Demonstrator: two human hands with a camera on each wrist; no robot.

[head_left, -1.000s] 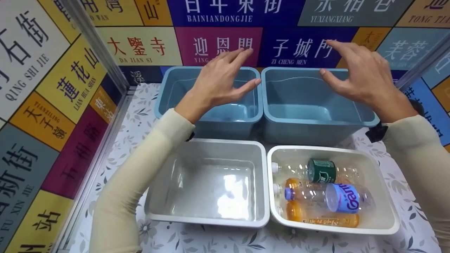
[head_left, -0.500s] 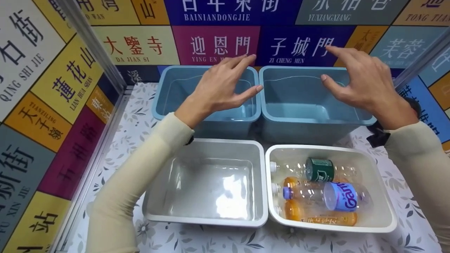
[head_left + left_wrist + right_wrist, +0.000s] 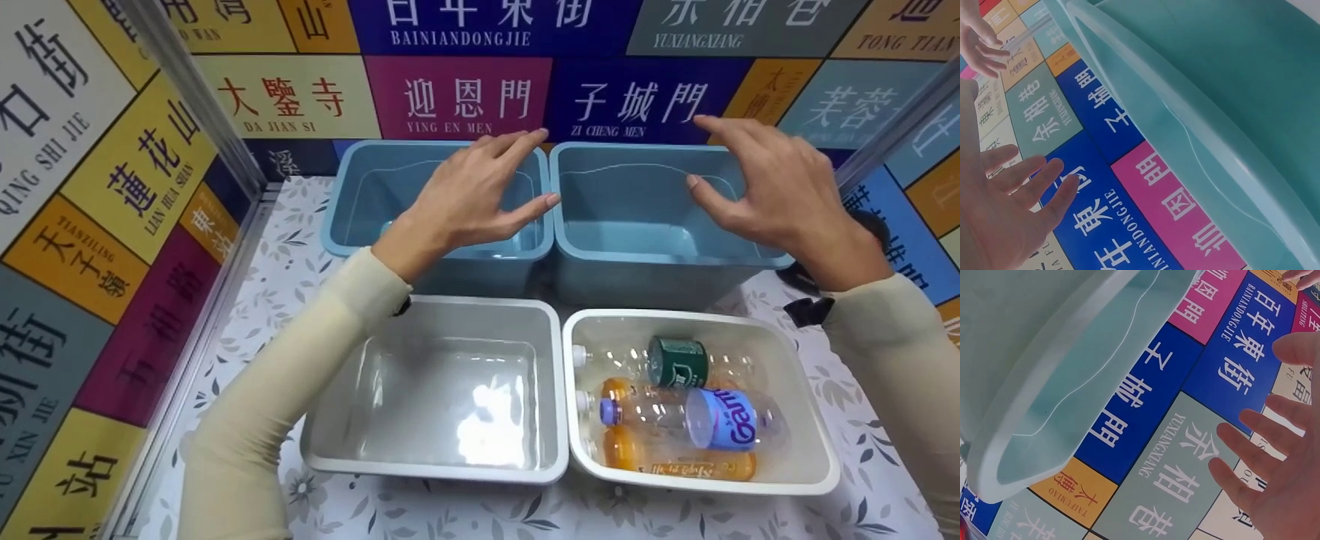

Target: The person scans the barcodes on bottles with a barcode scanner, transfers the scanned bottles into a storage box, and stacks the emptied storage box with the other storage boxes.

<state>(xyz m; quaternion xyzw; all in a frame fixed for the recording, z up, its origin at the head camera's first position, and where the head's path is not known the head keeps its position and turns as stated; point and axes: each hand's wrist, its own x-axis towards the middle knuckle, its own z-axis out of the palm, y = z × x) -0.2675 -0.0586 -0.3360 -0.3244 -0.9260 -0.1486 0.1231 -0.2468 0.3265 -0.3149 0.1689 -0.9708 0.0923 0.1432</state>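
My left hand [image 3: 472,191] hovers over the left blue bin [image 3: 367,187], fingers extended and thumb spread, holding nothing. Above the right blue bin [image 3: 622,202] hangs my right hand [image 3: 780,187], likewise spread and bare of any object. In the left wrist view the left hand [image 3: 1010,208] appears apart from a bin rim [image 3: 1185,112]. The right wrist view has the right hand [image 3: 1275,455] with fingers apart, away from the bin rim [image 3: 1033,371].
Nearer stand a grey-white bin [image 3: 442,405] and, right of it, a white bin [image 3: 814,420] holding several plastic bottles, among them a green-labelled bottle [image 3: 679,361] and a purple-labelled bottle [image 3: 724,418]. A flowered cloth [image 3: 247,322] lies beneath. Sign-printed walls [image 3: 465,90] enclose the back and sides.
Both hands have sunk slightly in the head view, staying spread over the blue bins. The view has shifted a little, so the bins appear slightly further left. Bottles stay in place.
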